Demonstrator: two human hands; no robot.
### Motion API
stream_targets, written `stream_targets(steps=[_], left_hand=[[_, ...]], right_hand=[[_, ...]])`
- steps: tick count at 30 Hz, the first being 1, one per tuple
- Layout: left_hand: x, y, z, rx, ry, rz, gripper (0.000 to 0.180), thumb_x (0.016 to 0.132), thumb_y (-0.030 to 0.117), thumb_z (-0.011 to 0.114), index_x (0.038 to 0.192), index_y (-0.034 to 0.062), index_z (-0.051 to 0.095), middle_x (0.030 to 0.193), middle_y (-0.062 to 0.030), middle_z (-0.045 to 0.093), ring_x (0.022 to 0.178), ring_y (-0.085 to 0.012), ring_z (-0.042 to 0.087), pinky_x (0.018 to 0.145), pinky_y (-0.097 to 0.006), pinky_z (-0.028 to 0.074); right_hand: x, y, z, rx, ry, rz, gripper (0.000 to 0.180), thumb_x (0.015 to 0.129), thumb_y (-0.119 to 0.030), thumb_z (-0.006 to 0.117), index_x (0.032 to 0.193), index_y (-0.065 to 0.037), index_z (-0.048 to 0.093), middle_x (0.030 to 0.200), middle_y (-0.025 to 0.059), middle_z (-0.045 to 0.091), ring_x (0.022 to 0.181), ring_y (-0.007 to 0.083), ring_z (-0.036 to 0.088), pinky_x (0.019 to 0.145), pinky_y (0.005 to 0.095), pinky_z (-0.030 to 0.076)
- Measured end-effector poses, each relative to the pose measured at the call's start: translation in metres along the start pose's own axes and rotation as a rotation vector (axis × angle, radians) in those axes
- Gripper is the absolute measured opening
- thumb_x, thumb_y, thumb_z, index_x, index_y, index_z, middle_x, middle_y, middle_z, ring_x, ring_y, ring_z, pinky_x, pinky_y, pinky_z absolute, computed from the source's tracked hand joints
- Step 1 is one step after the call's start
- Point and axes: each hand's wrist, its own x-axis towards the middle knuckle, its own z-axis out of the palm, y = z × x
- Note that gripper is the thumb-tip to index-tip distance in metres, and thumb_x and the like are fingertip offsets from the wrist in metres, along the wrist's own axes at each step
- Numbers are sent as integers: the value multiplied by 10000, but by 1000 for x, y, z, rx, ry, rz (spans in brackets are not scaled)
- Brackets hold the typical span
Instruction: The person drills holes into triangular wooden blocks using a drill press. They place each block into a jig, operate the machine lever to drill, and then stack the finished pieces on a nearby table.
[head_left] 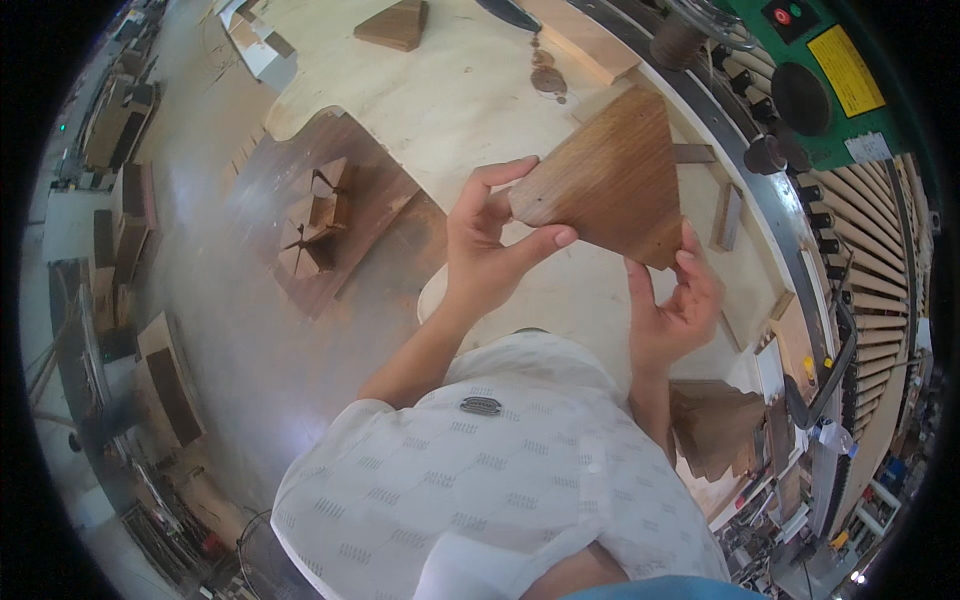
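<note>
Between my two hands I hold up a flat brown wooden board [610,175] with slanted sides and cut corners. My left hand [500,225] grips its left corner, thumb on the near edge and fingers at the far side. At the lower right corner, my right hand [678,300] pinches the board between thumb and fingers. The board is tilted above a pale worktable [460,110]. A stack of similar brown boards [712,425] lies beside my right forearm.
Another brown wooden piece [393,25] rests at the table's far side, near a long pale wood strip [580,40]. On the right stands a green machine [850,80] with a roller conveyor [870,300]. To the left, wooden pieces [315,220] sit on a brown panel [350,260].
</note>
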Motion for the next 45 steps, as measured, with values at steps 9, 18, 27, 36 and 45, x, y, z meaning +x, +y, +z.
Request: stream_targets(steps=[9,18,27,36,45], left_hand=[[-2,8,1,33,-13,34,664,802,-41,873,1365,22,526,1116,-114,757,1052,-153,708,940,-311,537],[-6,8,0,-19,-11,13,684,796,-53,866,1383,8,520,1250,-131,709,1152,-184,678,1007,-332,524],[-5,9,2,-181,51,-114,643,825,-52,840,1384,17,529,1278,-158,692,1165,-223,673,957,-367,579],[-3,14,-22,-337,-25,-376,399,899,136,807,1170,76,521,1104,-79,670,943,-183,704,702,-349,618],[100,-30,-109,107,495,-293,714,989,153,719,1546,31,289,1294,-222,595,1021,-297,704,765,-385,657]], right_hand=[[8,-23,-9,-385,-128,65,533,757,-51,911,1197,11,616,1304,183,668,1073,252,674,940,380,563],[8,-25,-10,-394,-142,114,749,729,-72,929,1386,27,582,1206,121,679,1052,230,665,928,356,558],[-12,1,-8,-108,-142,415,745,747,-64,926,1373,-30,523,1391,117,594,1207,219,632,1022,313,534],[-7,-15,-1,43,-233,232,667,808,17,849,1389,-19,523,1432,170,572,1264,275,610,1023,387,553],[-56,79,26,-461,-539,139,556,937,-224,737,1440,-70,558,1374,128,611,1231,302,596,1039,460,472]])
